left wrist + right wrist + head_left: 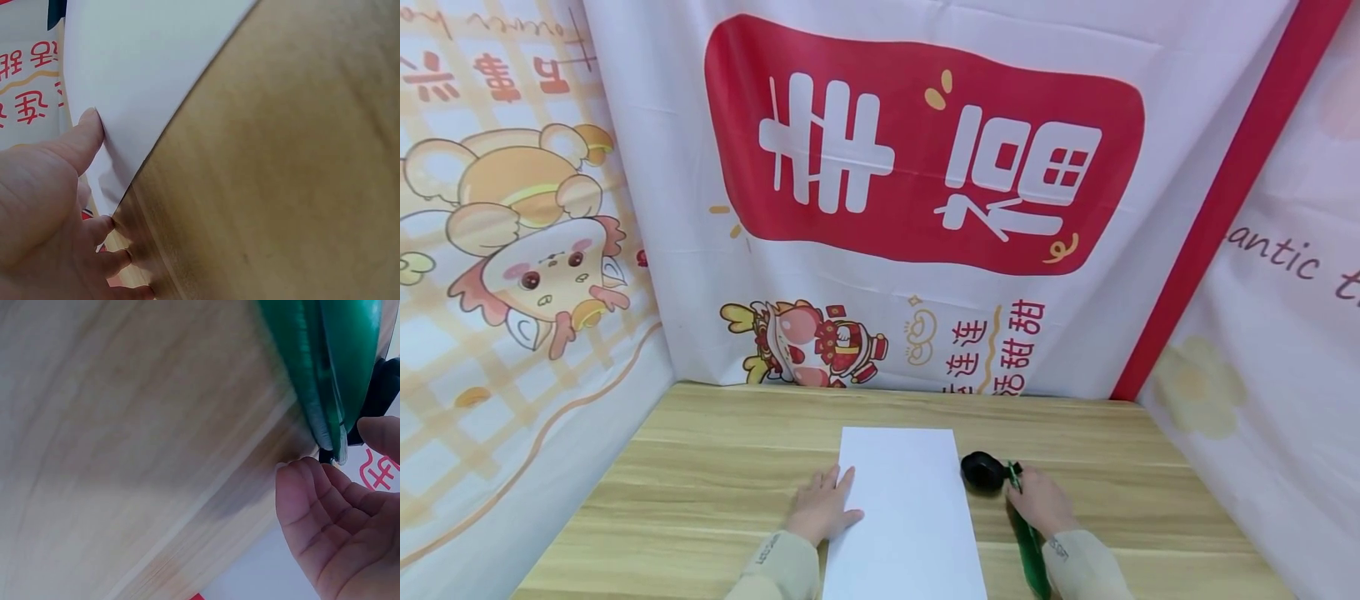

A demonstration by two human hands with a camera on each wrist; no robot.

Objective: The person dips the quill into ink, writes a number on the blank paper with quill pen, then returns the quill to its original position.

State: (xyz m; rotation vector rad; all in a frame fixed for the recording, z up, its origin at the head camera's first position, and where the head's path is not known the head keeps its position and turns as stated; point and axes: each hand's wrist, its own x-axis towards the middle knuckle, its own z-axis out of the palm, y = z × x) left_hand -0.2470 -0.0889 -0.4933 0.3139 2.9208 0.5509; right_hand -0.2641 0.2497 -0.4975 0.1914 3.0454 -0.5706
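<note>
A long sheet of white paper point(902, 508) lies on the table. My left hand point(822, 507) rests at its left edge with the fingers spread; the thumb point(87, 137) presses on the paper in the left wrist view. Right of the sheet, my right hand point(1041, 500) holds the narrow end of a long, glossy green item point(1028, 546) between thumb and curled fingers. That item looks folded, with a pale tip, in the right wrist view. Just beyond the fingers sits a rounded black object point(982, 472); whether it joins the green item, I cannot tell.
The wood-grain table point(730, 467) extends on both sides of the paper. A white cloth with a red printed panel point(925, 150) hangs behind it. Printed cloths also hang at the left point(512, 250) and right point(1285, 350).
</note>
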